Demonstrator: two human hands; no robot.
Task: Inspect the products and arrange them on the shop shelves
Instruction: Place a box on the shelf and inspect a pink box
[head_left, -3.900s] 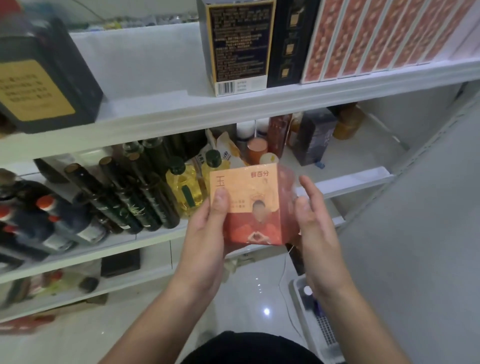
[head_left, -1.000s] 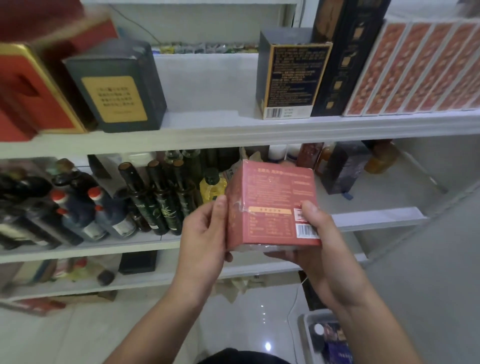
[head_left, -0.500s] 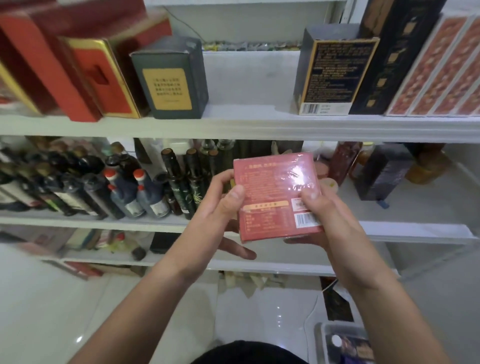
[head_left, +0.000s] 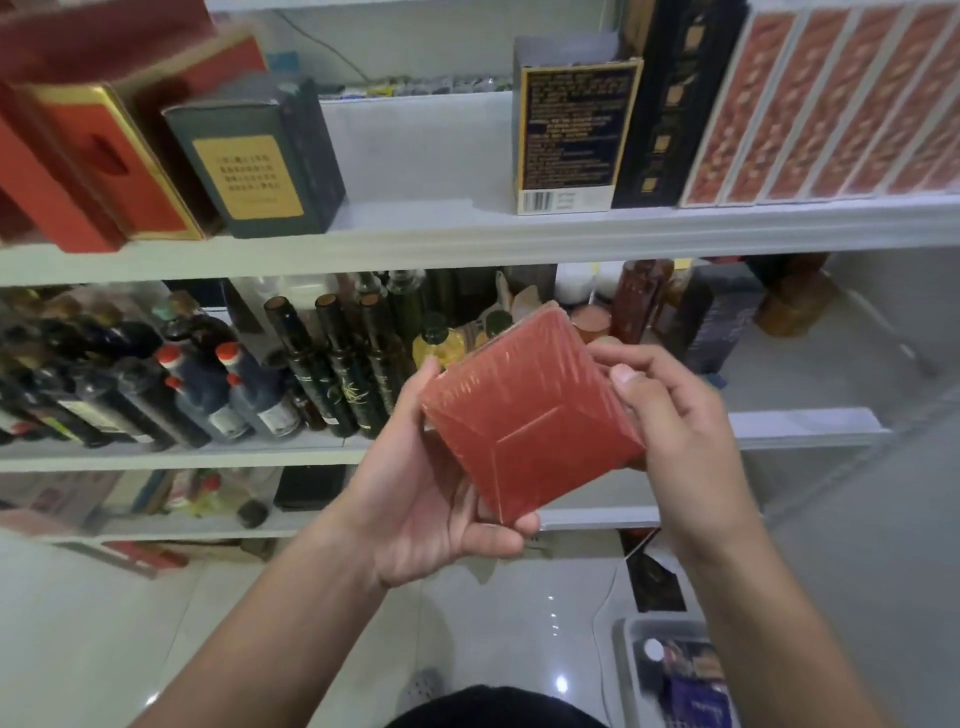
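- Red, film-wrapped cardboard box (head_left: 530, 415): held in the air before the front edge of the white middle shelf (head_left: 800, 426), below the white upper shelf (head_left: 467, 234).
- Left hand (head_left: 431, 499): cups the box's lower-left corner, thumb on the left edge, fingers curled beneath.
- Right hand (head_left: 675, 431): pinches the right edge between thumb and fingers.
- Writing: the visible face is plain, showing only fold seams. The yellow label on the grey-green box (head_left: 254, 161) and the gold print on the black box with a barcode (head_left: 569, 135) are too small to read.
- Change: half a second ago the printed, barcoded face was towards the camera; now a blank face is.
- Orientation: rotated diamond-wise, one corner pointing down into the left palm; the long axis cannot be told.
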